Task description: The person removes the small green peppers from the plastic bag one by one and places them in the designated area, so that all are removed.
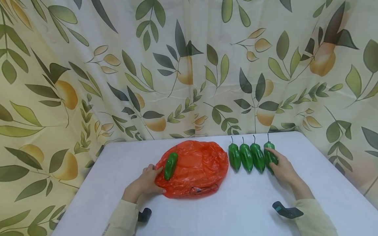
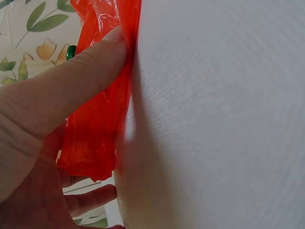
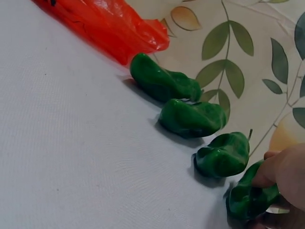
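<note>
A crumpled red plastic bag (image 1: pixel 198 167) lies spread on the table, and a single green chili pepper (image 1: pixel 171 166) rests on its left part. My left hand (image 1: pixel 146 181) holds the bag's left edge, its thumb lying along the red plastic in the left wrist view. To the right of the bag, green peppers stand in a row, stems pointing away. My right hand (image 1: pixel 282 167) grips the rightmost pepper (image 3: pixel 245 200), fingers on one side and thumb on the other. Three more peppers, the nearest of them (image 3: pixel 223 155) just beside it, lie untouched on the table.
A white-covered table (image 1: pixel 236 209) carries everything. Behind it hangs a curtain (image 1: pixel 189 65) printed with leaves and fruit, close to the table's far edge. Dark wrist-worn devices (image 1: pixel 287 210) sit at both sleeves.
</note>
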Motion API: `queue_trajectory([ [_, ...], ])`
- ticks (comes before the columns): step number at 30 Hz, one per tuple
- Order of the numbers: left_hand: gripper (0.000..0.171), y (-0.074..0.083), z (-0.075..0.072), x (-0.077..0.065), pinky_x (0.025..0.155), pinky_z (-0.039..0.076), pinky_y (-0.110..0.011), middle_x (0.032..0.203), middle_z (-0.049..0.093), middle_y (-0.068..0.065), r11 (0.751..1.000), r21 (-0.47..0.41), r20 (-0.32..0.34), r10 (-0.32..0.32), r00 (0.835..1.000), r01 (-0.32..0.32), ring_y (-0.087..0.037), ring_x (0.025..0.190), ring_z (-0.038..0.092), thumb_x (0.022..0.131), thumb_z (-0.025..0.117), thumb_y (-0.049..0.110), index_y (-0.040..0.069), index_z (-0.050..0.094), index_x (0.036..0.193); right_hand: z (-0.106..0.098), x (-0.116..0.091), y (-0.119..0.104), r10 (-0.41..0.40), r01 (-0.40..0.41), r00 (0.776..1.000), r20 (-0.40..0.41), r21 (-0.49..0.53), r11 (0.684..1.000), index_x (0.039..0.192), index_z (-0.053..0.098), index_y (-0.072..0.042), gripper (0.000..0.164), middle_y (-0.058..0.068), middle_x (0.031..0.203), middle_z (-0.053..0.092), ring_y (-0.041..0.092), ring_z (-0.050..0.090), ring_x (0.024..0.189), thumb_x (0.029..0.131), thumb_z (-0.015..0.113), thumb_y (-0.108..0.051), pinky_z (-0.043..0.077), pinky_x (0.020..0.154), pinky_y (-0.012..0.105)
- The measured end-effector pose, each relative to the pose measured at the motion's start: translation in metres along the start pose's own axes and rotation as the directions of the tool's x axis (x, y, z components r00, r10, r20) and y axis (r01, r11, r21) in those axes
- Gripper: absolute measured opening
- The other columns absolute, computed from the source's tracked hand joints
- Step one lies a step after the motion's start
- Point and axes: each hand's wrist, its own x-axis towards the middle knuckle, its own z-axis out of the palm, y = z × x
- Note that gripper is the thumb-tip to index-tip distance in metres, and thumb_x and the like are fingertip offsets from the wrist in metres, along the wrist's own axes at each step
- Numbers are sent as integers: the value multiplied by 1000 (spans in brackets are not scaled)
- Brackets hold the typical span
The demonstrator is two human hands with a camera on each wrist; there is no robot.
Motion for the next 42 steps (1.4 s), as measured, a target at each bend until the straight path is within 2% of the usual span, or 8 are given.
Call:
queue_trajectory([
  [10,94,1,0,1,90,57,-49,122,48,-10,1000,3,-1,-5,1000,5,-25,115,44,70,93,35,11,49,150,1,1,2,15,-15,1000,3,7,1000,159,18,-1,65,43,157,11,66,13,143,97,37,0,18,111,80],
  [18,94,2,0,-2,90,57,-51,124,48,-12,1000,4,0,-9,1000,9,-26,115,44,70,93,33,11,49,150,4,4,7,-59,58,998,-31,-20,998,156,23,6,63,45,153,21,66,19,141,95,39,4,19,112,77],
  [24,95,2,-1,-3,91,57,-52,126,48,-13,1000,3,0,-14,1000,14,-27,116,44,71,92,34,11,48,151,5,5,9,-42,41,999,-33,-27,999,157,21,5,63,44,154,21,65,19,142,96,39,1,19,112,78],
  [36,94,0,1,0,91,57,-52,124,48,-11,1000,4,6,-18,1000,18,-26,117,44,71,92,36,13,49,151,4,4,5,53,-55,998,-32,-63,996,157,19,5,63,44,155,20,65,22,141,102,45,-12,24,110,78],
  [42,94,1,-1,-1,91,58,-50,124,48,-11,1000,1,2,-9,1000,9,-25,116,44,71,92,34,12,48,151,1,2,-2,46,-55,994,-103,-82,995,154,23,8,63,48,149,25,67,25,137,102,46,-16,27,109,77],
])
